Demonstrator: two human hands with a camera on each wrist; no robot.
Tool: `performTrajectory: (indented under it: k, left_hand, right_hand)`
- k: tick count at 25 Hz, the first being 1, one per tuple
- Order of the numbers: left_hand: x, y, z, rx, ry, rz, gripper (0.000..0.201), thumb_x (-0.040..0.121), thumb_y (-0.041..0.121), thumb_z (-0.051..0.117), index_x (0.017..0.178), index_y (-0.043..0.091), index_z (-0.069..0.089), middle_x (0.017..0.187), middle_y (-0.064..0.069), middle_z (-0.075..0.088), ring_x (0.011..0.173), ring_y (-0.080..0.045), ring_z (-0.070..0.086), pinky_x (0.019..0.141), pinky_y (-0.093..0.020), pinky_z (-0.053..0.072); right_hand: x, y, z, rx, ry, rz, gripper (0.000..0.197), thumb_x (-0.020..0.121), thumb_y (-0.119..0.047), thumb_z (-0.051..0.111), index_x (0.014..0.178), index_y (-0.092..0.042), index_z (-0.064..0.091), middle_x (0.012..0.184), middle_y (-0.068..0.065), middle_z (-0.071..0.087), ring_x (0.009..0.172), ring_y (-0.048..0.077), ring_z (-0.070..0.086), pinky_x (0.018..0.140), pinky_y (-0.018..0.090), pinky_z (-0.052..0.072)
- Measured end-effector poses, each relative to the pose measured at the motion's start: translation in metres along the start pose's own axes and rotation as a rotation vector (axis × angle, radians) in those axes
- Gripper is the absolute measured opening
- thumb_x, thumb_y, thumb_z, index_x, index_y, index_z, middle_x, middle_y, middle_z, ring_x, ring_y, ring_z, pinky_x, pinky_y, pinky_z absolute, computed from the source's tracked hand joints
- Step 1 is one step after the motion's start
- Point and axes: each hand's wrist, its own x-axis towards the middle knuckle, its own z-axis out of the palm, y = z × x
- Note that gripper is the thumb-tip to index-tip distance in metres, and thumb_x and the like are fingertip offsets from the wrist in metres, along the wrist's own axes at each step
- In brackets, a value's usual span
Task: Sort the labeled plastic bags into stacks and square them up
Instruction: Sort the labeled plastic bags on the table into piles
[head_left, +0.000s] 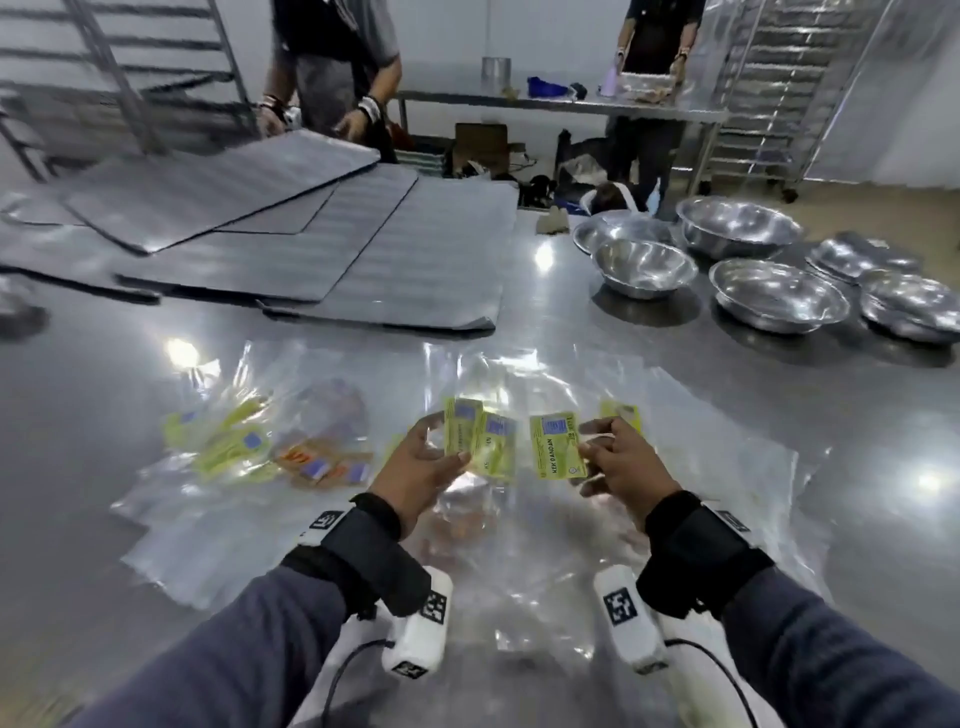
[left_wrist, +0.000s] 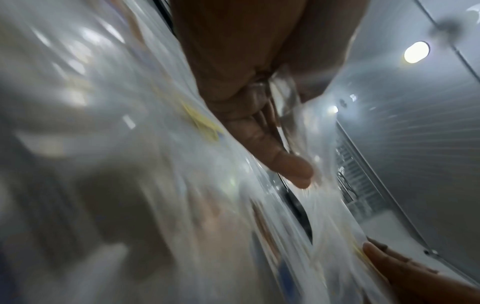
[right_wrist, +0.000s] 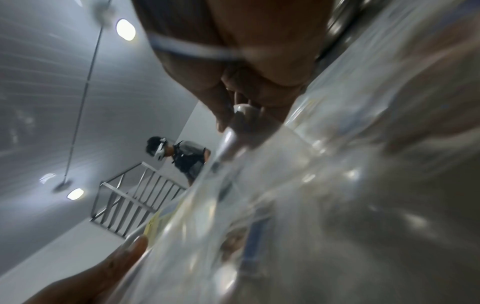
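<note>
Clear plastic bags with yellow-green labels are spread on the steel table (head_left: 779, 415) in front of me. My left hand (head_left: 447, 439) grips a few of these bags by their labels (head_left: 462, 428), held above the table. My right hand (head_left: 589, 441) pinches another bag at its "KEK PANDAN" label (head_left: 553, 447). Both hands are close together, the bags hanging between them. To the left lies a loose pile of yellow-labeled bags (head_left: 223, 441) beside orange-labeled bags (head_left: 322, 462). Both wrist views are blurred: the left hand (left_wrist: 285, 164) and the right hand (right_wrist: 228, 115) have plastic film in their fingers.
Several steel bowls (head_left: 644, 265) stand at the right of the table. Flat grey trays (head_left: 311, 249) overlap across the back left, where a person (head_left: 332, 67) stands handling them. Another person (head_left: 654, 47) works at a far table. Tall racks (head_left: 779, 88) line the walls.
</note>
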Motion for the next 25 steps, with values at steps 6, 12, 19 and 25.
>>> performTrajectory:
  k: [6, 12, 19, 25]
  left_hand:
    - [-0.021, 0.012, -0.144, -0.063, 0.219, 0.051, 0.055, 0.086, 0.001, 0.062, 0.133, 0.015, 0.038, 0.117, -0.021, 0.061, 0.098, -0.028, 0.061, 0.078, -0.033, 0.055]
    - [-0.032, 0.022, -0.329, 0.096, 0.429, 0.033, 0.057, 0.082, 0.008, 0.068, 0.130, 0.013, 0.037, 0.115, -0.022, 0.061, 0.096, -0.033, 0.063, 0.076, -0.044, 0.058]
    - [-0.022, 0.012, -0.508, 0.216, 0.577, -0.020, 0.044, 0.085, 0.001, 0.064, 0.121, 0.016, 0.042, 0.126, -0.019, 0.052, 0.112, -0.035, 0.055, 0.098, -0.049, 0.046]
    - [-0.006, -0.005, -0.566, 0.503, 0.612, -0.145, 0.055, 0.083, 0.009, 0.068, 0.129, -0.002, 0.038, 0.120, -0.014, 0.051, 0.113, -0.034, 0.051, 0.094, -0.041, 0.043]
  right_hand:
    - [0.030, -0.041, 0.151, -0.097, -0.232, -0.070, 0.016, 0.093, 0.006, 0.042, 0.099, -0.009, 0.046, 0.073, 0.010, 0.053, 0.042, 0.014, 0.057, 0.037, 0.021, 0.044]
    - [0.048, -0.061, 0.341, -0.146, -0.367, -0.035, 0.015, 0.095, 0.004, 0.040, 0.099, -0.009, 0.045, 0.081, 0.011, 0.054, 0.039, 0.011, 0.057, 0.037, 0.021, 0.045]
    - [0.062, -0.058, 0.516, -0.202, -0.383, 0.069, 0.014, 0.094, 0.006, 0.042, 0.105, -0.004, 0.043, 0.079, 0.008, 0.047, 0.048, 0.013, 0.052, 0.035, 0.016, 0.043]
    - [0.070, -0.045, 0.575, -0.463, -0.378, 0.007, 0.038, 0.087, -0.012, 0.063, 0.120, -0.004, 0.045, 0.106, 0.007, 0.062, 0.097, 0.027, 0.060, 0.092, 0.037, 0.047]
